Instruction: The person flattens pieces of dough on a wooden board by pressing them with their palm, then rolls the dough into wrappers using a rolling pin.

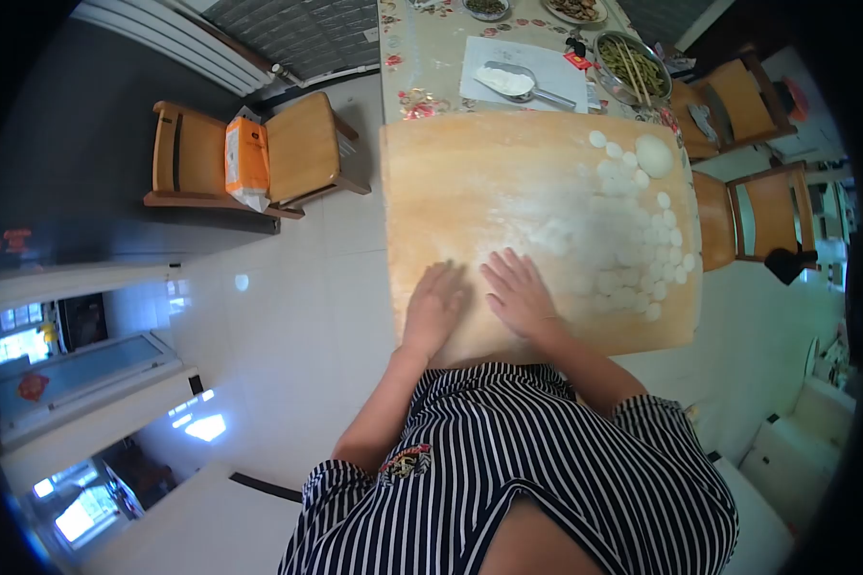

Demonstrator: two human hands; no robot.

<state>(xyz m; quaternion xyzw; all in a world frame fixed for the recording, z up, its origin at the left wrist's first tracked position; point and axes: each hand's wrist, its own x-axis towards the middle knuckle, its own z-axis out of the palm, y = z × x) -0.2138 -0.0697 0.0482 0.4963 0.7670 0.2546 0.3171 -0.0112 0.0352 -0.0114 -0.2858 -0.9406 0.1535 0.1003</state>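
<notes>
1. Large pale wooden pastry board (470,182), rectangular, dusted with flour. It lies on the long table under a floral-patterned cloth (422,57) and fills the centre of the view.

2. Wooden chairs: one at 10 o'clock from the board (302,149), bearing an orange and white paper bag (246,163); two more at 3 o'clock (772,211).

3. Left hand (434,309), at 6 o'clock on the board. Palm down, fingers straight and nearly closed together, pressed flat on the wood. I cannot tell whether any dough lies beneath it.

4. Right hand (520,292), just beside the left and not quite touching it. Palm down, fingers slightly spread, tips toward 12 o'clock. It grips nothing.

5. Round metal bowl of green vegetable pieces with chopsticks (633,65), at 1 o'clock beyond the board.

6. Large smooth white dough ball (654,153), at 2 o'clock on the board.

7. Small cut white dough pieces (633,240), many, floured, clustered from 2 to 4 o'clock, near the right hand.

Step, as judged: pressing or rolling on the board, the pieces already portioned. The next move probably calls for an even, light palm on one piece at a time.
</notes>
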